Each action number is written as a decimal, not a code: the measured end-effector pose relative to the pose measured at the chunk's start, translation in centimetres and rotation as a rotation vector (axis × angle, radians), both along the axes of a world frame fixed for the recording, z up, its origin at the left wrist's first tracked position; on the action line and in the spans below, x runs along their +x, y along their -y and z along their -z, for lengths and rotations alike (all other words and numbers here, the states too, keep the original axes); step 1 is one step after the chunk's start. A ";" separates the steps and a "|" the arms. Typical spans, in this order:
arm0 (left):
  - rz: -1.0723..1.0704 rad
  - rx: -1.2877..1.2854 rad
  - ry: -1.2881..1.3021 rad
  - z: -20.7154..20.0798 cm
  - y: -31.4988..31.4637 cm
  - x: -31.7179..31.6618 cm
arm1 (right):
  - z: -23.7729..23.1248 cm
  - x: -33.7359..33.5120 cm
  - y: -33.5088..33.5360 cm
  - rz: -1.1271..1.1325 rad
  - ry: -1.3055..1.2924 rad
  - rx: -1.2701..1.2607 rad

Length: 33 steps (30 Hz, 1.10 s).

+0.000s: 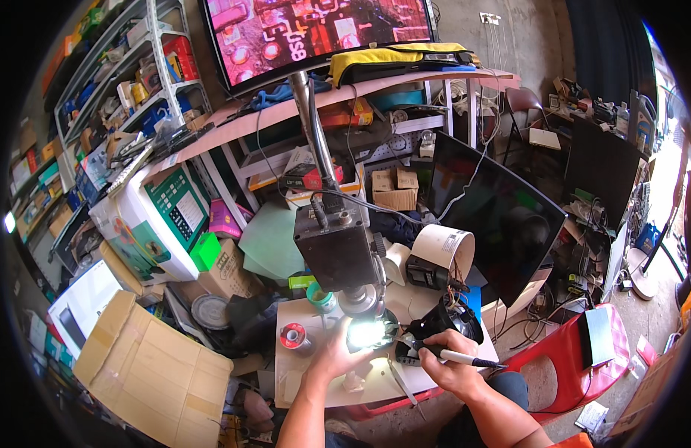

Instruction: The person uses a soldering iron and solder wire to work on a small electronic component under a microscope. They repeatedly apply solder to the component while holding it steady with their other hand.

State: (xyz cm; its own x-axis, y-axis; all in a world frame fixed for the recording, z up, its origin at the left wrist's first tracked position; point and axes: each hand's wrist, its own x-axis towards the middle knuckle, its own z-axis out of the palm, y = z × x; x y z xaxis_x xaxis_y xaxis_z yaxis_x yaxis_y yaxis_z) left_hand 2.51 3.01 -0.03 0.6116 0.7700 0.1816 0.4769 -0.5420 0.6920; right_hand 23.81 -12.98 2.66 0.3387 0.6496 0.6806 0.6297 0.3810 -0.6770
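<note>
My left hand (pixel 336 355) is closed at the edge of the bright light under a microscope camera (pixel 338 250); glare hides what it grips. My right hand (pixel 451 364) holds a soldering iron (pixel 459 358) with a white and black handle, its front end pointing left toward the lit spot. A magnified circuit board fills the monitor (pixel 323 33) above. Between my hands, metal tweezers (pixel 406 382) lie on the white worktop (pixel 289 377). Left of my left hand stand a red-rimmed spool (pixel 293 336) and a green tub (pixel 320 297). A black round housing (pixel 444 319) with wires sits beyond my right hand.
The microscope's metal pole (pixel 309 123) rises behind the worktop. A white cylinder (pixel 444 250) stands at the back, near a large dark screen (pixel 498 213). Open cardboard (pixel 147 373) lies to the left, a red plastic chair (pixel 558 366) to the right. Loaded shelves (pixel 162 67) stand far left.
</note>
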 end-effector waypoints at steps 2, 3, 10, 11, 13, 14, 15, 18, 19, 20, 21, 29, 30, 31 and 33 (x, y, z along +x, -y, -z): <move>0.001 0.002 -0.001 0.1 0.0 0.0 | 0.1 0.0 0.1 0.007 0.007 -0.002; -0.001 0.013 0.001 0.2 0.0 0.0 | 0.2 0.1 0.0 0.010 0.012 -0.002; -0.006 0.030 0.004 -0.1 0.1 0.0 | 0.3 0.1 0.1 0.010 0.016 0.005; -0.001 0.032 0.013 -0.1 0.1 0.0 | 0.3 0.1 0.0 0.008 0.018 0.007; 0.008 0.035 0.032 -0.1 0.1 0.0 | 0.2 0.1 0.1 0.004 0.022 0.012; 0.008 0.037 0.024 -0.3 0.2 0.1 | 0.2 0.1 0.1 0.004 0.021 0.007; 0.008 0.038 0.016 -0.7 0.4 0.1 | 0.2 0.1 0.1 0.005 0.020 0.001; 0.006 0.034 0.004 -1.1 0.5 0.1 | 0.1 0.1 0.1 0.001 0.017 -0.004; 0.004 0.032 0.002 -1.1 0.6 0.1 | 0.0 0.1 0.1 -0.001 0.016 -0.003; 0.007 0.032 0.011 -1.2 0.6 0.1 | 0.1 0.1 0.1 0.001 0.018 -0.005; 0.010 0.031 0.020 -1.2 0.6 0.1 | 0.1 0.1 0.1 0.003 0.019 -0.007; 0.085 0.117 0.230 -1.0 0.4 -0.1 | 0.4 0.2 0.0 0.002 0.037 0.005; 0.033 0.149 0.196 -0.3 0.1 -0.2 | 0.1 0.2 0.3 -0.003 0.039 -0.028; -0.020 0.181 0.160 0.9 -0.8 -0.5 | 0.1 0.3 -0.1 0.002 0.048 -0.011; -0.115 0.237 0.152 2.8 -0.3 -1.1 | 0.3 0.2 0.2 0.006 0.022 -0.067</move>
